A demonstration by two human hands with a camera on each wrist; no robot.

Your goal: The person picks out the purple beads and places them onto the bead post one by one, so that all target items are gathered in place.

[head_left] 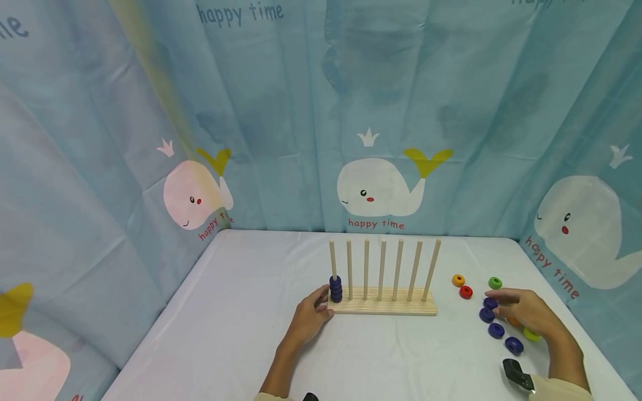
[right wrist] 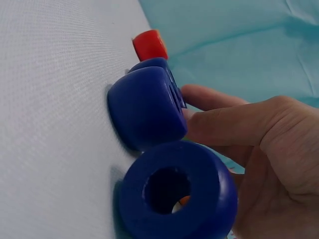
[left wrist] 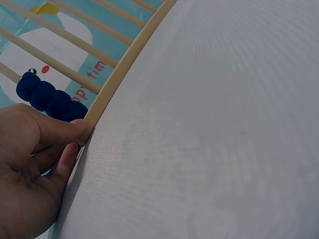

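A wooden abacus frame point(head_left: 386, 307) with a row of upright pegs stands mid-table. Several dark blue beads point(head_left: 335, 289) are stacked on its leftmost peg. My left hand point(head_left: 310, 318) holds the left end of the base, thumb at the front edge, as the left wrist view shows with the left hand point(left wrist: 35, 164) beside the stack. On the right, my right hand point(head_left: 526, 312) reaches over loose blue beads, its fingertips at the top of a blue bead point(head_left: 490, 303). In the right wrist view, the right hand point(right wrist: 259, 129) has its fingers parted near a blue bead point(right wrist: 147, 107) lying on the table.
An orange bead point(head_left: 458, 280), a red bead point(head_left: 466, 292) and a green bead point(head_left: 495, 283) lie right of the frame. More blue beads point(head_left: 514, 346) and a yellow-green bead point(head_left: 531, 334) lie around the right hand. A blue curtain point(head_left: 281, 189) with whales surrounds the white table point(head_left: 225, 323).
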